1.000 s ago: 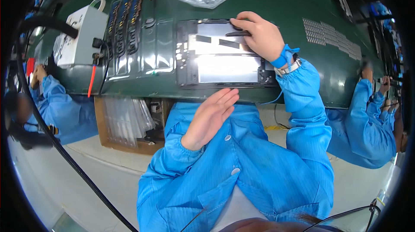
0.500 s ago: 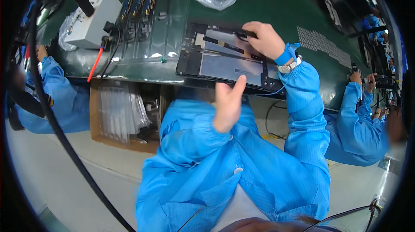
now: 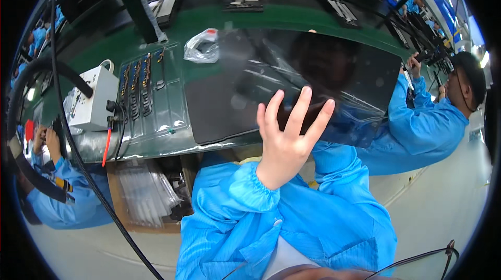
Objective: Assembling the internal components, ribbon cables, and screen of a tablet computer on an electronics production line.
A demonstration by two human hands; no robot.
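Observation:
A large black tablet [image 3: 245, 79] is tilted up in front of me, its glossy screen side facing me with streaks of reflected light. My left hand [image 3: 286, 149] lies over the lower middle of this screen, fingers spread and touching or nearly touching the glass. Behind the tablet, my right hand [image 3: 312, 31] is almost wholly hidden. Only a fingertip shows at the top edge, and the right sleeve [image 3: 339, 165] runs up behind the lower edge, so this hand holds the tablet from the back.
Left of the tablet, a clear tray [image 3: 169, 105] carries rows of small cable parts. Beyond it stand a white box [image 3: 99, 97] and a clear plastic bag [image 3: 202, 49]. A cardboard box [image 3: 122, 212] sits below the table edge. Co-workers [image 3: 417, 123] flank both sides; a black cable [image 3: 78, 160] hangs at left.
The tablet was lying on the table with its inside showing; now it is lifted and turned screen toward me. My right hand went behind it, and my left hand spread over the screen.

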